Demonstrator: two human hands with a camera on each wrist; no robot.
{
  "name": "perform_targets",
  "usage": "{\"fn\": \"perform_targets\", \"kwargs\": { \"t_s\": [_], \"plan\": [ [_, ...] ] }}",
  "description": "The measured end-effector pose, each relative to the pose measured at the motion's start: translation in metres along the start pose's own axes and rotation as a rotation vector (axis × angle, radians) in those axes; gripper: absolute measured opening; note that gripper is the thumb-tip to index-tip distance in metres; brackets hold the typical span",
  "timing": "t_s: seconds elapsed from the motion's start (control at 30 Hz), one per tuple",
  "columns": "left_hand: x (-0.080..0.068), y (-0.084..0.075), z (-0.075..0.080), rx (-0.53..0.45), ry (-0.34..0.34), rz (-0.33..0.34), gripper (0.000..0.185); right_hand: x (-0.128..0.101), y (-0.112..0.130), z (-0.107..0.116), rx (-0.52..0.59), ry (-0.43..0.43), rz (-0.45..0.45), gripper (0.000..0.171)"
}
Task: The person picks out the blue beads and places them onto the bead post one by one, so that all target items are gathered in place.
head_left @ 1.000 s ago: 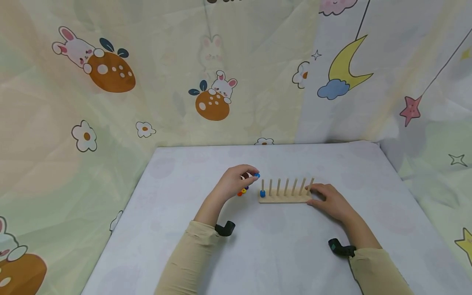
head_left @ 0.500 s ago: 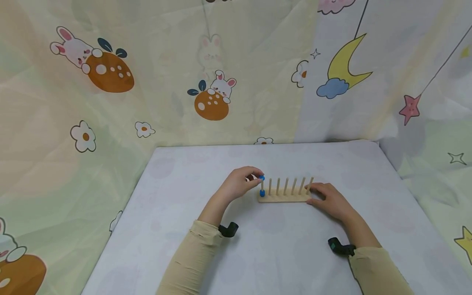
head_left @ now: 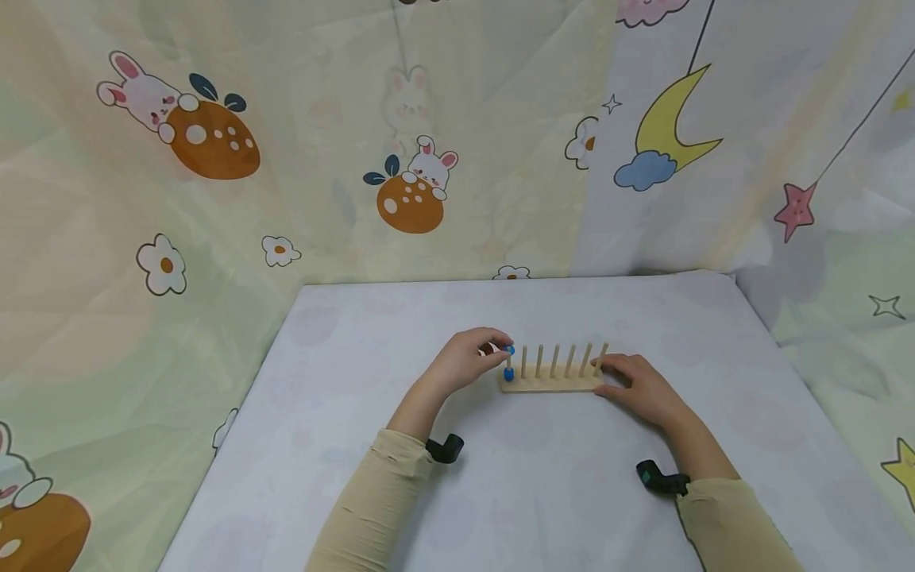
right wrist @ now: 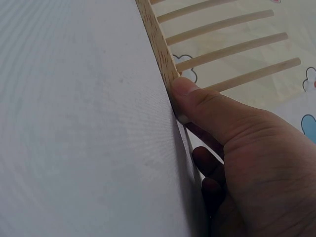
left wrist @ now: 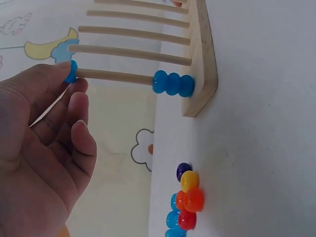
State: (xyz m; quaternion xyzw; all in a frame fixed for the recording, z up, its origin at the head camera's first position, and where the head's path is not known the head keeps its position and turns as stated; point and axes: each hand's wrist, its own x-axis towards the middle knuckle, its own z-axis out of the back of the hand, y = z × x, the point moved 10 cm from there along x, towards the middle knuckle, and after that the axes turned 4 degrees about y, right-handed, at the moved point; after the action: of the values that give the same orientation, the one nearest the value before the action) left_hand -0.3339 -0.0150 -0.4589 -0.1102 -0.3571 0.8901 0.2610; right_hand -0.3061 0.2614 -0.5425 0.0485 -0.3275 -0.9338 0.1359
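A wooden peg board point(head_left: 550, 384) with a row of upright pegs stands on the table. My left hand point(head_left: 468, 357) pinches a blue bead point(left wrist: 72, 72) between thumb and forefinger at the tip of the leftmost peg point(left wrist: 113, 75). Three blue beads point(left wrist: 173, 84) are stacked at the foot of that same peg, against the base. At the board's other end, my right hand point(head_left: 639, 389) grips the base, its thumb point(right wrist: 185, 88) on the near edge beside the last peg. The other pegs in view carry no beads.
Several loose beads lie on the table left of the board, among them an orange bead point(left wrist: 194, 199), a yellow bead point(left wrist: 189, 181), a dark purple bead point(left wrist: 183, 171) and blue ones. The left hand hides them in the head view.
My left hand has moved right with the blue bead, bringing it onto the top of the leftmost peg, then slightly lower. The right hand stays on the board's end.
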Motion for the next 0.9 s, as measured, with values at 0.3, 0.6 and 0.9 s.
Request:
{"fn": "perform_targets", "kwargs": {
  "t_s": [0.3,0.6,0.9],
  "plan": [
    [0.000,0.008,-0.006,0.000,-0.001,0.013,0.026,0.000,0.001,0.000,-0.006,-0.001,0.009,0.051],
    [0.000,0.014,-0.014,-0.002,0.010,0.022,0.020,0.000,0.001,0.000,-0.001,-0.006,0.010,0.052],
    [0.001,0.021,-0.021,0.009,0.010,0.034,0.021,0.000,0.001,0.000,-0.006,-0.011,0.004,0.051]
  ]
}}
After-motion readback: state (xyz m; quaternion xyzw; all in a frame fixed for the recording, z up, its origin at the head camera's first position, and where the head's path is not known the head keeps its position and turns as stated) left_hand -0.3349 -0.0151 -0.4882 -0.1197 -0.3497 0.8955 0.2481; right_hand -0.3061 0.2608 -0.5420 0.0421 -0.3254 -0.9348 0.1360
